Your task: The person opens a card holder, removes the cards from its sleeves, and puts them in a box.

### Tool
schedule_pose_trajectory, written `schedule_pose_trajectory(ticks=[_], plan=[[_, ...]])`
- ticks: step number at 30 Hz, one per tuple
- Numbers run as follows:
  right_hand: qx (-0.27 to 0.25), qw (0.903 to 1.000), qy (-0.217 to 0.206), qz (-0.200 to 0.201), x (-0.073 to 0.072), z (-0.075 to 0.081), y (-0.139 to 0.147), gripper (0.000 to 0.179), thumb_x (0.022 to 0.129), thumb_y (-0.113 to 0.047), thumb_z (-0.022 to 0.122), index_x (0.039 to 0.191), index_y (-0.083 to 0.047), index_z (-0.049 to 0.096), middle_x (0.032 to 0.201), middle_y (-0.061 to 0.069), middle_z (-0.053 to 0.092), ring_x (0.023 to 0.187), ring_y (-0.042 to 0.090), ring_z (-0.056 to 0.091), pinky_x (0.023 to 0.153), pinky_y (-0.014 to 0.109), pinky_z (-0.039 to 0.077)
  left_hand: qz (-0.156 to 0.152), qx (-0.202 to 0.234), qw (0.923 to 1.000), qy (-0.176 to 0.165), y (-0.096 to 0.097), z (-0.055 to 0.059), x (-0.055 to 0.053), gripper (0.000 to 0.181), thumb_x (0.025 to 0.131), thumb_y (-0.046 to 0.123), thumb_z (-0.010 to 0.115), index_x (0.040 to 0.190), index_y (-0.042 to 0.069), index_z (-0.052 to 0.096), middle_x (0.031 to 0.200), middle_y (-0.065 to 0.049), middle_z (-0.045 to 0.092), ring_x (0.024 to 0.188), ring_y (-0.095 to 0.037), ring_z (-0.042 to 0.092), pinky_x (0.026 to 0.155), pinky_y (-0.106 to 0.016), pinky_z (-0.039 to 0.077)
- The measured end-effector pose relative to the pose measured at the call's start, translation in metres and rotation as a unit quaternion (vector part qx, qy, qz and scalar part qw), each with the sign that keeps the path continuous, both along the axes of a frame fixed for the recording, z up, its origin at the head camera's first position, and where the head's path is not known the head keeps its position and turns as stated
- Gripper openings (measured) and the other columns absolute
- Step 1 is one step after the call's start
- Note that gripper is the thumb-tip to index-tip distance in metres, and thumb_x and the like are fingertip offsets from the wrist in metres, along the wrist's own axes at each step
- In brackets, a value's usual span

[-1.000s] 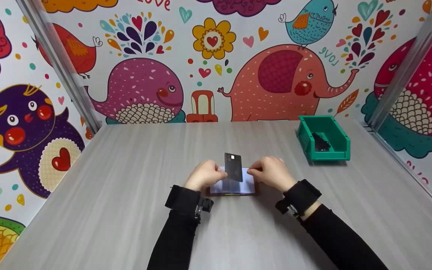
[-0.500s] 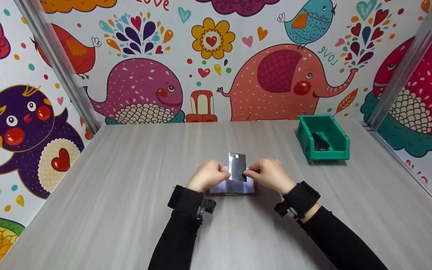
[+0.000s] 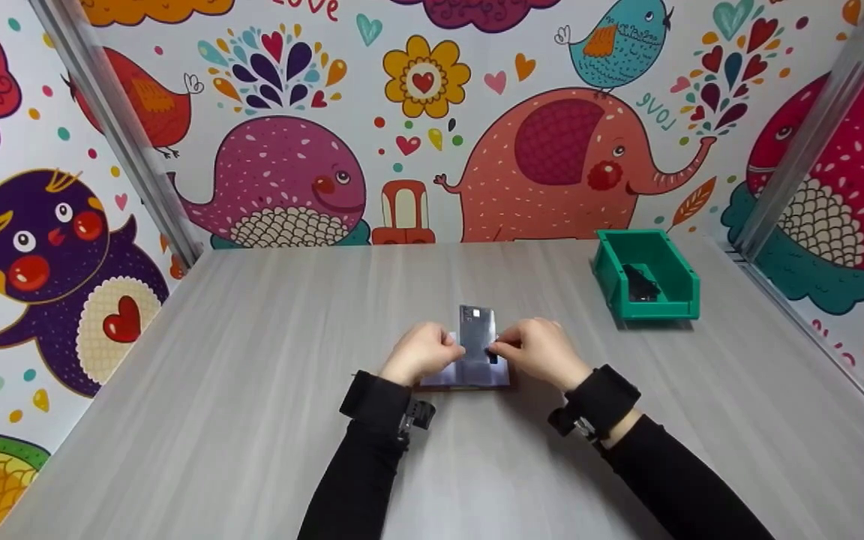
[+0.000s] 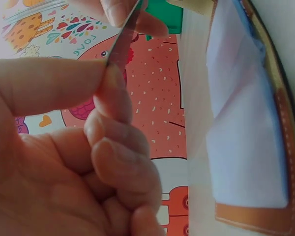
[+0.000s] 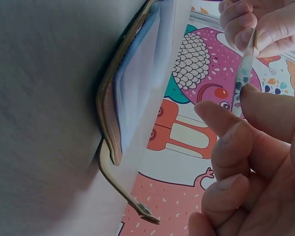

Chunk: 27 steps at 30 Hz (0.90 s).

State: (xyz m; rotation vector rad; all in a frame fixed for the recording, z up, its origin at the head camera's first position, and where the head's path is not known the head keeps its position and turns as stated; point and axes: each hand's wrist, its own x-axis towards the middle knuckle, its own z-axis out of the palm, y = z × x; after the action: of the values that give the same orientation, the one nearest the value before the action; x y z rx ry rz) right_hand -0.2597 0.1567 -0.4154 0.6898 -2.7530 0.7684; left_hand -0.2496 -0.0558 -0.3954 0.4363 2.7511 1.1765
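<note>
Both hands hold a dark, shiny bank card with a small chip upright at its two long edges. My left hand pinches one edge between thumb and index finger, the other fingers curled beneath. At the opposite edge, my right hand has its thumb and index finger on the card. Below them a card holder lies open on the table. Its clear plastic sleeves and stitched brown cover show in the left wrist view. A strap with a snap sticks out from it.
At the back right of the pale wood-grain table stands a green bin with a black object inside. Patterned wall panels with metal posts enclose the table's back and sides.
The card has shifted slightly right, its face now catching the light. My right fingers, apart from it a second ago, have come onto its right edge. My left hand has moved a little right.
</note>
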Motion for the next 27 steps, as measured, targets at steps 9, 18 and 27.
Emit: schedule_pose_trajectory(ticks=[9,18,27], plan=[[-0.018,0.9989,-0.023,-0.038,0.0,0.001,-0.001,0.021,0.09,-0.025,0.074,0.073,-0.012,0.075,0.06,-0.009,0.061,0.054,0.008,0.052,0.062,0.036,0.043,0.019,-0.027,0.9993,0.019,0.006,-0.003,0.001,0.049,0.088,0.017,0.065,0.051,0.021,0.034,0.049,0.011,0.028,0.045,-0.008,0.031,0.047,-0.024,0.024],[-0.051,0.9962,-0.059,-0.039,-0.001,0.0,0.002,0.029,0.092,-0.025,0.072,0.069,-0.007,0.071,0.057,-0.008,0.058,0.051,0.007,0.05,0.053,0.029,0.04,0.041,-0.066,0.9959,0.047,0.01,-0.004,0.002,0.046,0.086,0.02,0.065,0.053,0.021,0.034,0.051,0.009,0.031,0.05,-0.011,0.035,0.053,-0.027,0.028],[-0.127,0.9848,-0.118,-0.015,-0.001,0.003,0.008,0.032,0.096,-0.02,0.066,0.069,-0.002,0.064,0.057,-0.008,0.048,0.052,0.008,0.043,0.051,0.025,0.034,0.042,-0.053,0.9955,0.066,0.012,-0.004,0.003,0.048,0.089,0.022,0.067,0.052,0.02,0.036,0.05,0.01,0.035,0.05,-0.011,0.037,0.056,-0.029,0.029]])
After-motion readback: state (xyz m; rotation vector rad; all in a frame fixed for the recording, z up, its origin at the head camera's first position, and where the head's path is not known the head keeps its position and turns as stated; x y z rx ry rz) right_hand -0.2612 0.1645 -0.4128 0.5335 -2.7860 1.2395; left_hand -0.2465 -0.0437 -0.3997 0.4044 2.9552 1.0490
